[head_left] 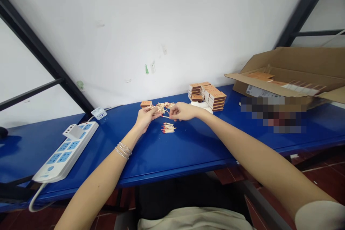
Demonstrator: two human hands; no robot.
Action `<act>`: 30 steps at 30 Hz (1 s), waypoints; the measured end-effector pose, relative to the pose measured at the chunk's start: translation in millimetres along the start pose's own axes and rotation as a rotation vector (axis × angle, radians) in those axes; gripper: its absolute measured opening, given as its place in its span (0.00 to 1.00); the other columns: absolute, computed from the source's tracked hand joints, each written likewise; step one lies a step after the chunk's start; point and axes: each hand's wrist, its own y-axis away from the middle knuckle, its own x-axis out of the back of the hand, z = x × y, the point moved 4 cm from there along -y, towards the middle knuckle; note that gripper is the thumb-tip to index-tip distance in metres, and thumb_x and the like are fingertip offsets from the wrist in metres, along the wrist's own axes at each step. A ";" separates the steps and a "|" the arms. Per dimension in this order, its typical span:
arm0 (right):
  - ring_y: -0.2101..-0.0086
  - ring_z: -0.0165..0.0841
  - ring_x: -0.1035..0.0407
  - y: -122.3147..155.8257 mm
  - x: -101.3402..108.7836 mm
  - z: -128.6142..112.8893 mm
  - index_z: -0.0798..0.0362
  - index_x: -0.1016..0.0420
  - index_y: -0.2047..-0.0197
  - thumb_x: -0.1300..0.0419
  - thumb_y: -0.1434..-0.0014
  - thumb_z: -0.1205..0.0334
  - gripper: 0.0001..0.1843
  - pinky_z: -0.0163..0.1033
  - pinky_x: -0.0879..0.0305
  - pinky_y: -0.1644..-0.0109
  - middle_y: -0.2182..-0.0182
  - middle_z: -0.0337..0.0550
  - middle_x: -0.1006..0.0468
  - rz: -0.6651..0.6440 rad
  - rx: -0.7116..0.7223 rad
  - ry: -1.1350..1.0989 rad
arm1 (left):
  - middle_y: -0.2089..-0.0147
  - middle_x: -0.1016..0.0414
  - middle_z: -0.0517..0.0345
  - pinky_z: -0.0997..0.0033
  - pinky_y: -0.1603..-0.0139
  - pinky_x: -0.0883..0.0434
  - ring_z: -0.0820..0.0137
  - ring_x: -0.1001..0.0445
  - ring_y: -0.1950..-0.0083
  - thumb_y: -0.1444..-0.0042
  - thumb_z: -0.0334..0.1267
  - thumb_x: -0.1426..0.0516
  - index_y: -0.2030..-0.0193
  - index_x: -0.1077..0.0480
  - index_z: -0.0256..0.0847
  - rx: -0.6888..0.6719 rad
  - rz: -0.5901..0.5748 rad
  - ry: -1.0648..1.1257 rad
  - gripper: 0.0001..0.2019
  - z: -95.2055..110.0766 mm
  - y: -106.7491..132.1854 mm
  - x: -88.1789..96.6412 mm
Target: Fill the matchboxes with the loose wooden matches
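Observation:
My left hand (pixel 145 118) is closed on several matches, whose pale sticks poke out at its fingertips. A single match (pixel 165 116) with its red head to the left is pinched in my right hand (pixel 180 111). Just beyond both hands lies a loose heap of matches (pixel 165 105). Nearer to me on the blue table (pixel 188 151) is a small group of matches (pixel 168 128), laid roughly side by side with most red heads to the left. Behind my left hand sits one brown matchbox (pixel 146 104).
Stacked matchboxes (pixel 215 97) stand at the wall, right of my hands, with white pieces (pixel 201 106) before them. An open cardboard box (pixel 258 68) is at the far right, beside a blurred patch. A white power strip (pixel 67 152) lies on the left.

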 end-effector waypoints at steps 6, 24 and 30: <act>0.74 0.28 0.30 -1.5 -8.6 1.5 0.56 0.22 0.69 0.36 0.50 0.59 0.08 0.30 0.38 0.72 0.74 0.42 0.20 -0.118 0.029 0.061 | 0.73 0.22 0.50 0.64 0.54 0.22 0.71 0.21 0.70 0.46 0.27 0.38 0.71 0.27 0.29 0.018 -0.041 -0.043 0.04 -1.4 3.6 -4.2; 0.78 0.27 0.32 2.6 1.9 -0.1 0.56 0.23 0.68 0.38 0.48 0.60 0.08 0.31 0.37 0.74 0.75 0.40 0.21 -0.048 0.016 -0.037 | 0.72 0.23 0.50 0.60 0.51 0.23 0.70 0.22 0.68 0.44 0.27 0.40 0.71 0.25 0.28 0.084 -0.144 -0.022 0.05 -3.3 7.9 -10.6; 0.72 0.29 0.28 4.5 -4.9 -6.2 0.54 0.22 0.70 0.37 0.49 0.61 0.06 0.31 0.38 0.70 0.73 0.41 0.20 -0.079 0.040 0.133 | 0.70 0.23 0.51 0.58 0.49 0.24 0.69 0.21 0.68 0.46 0.21 0.41 0.71 0.26 0.29 0.061 -0.117 -0.026 0.05 -5.6 5.2 -8.9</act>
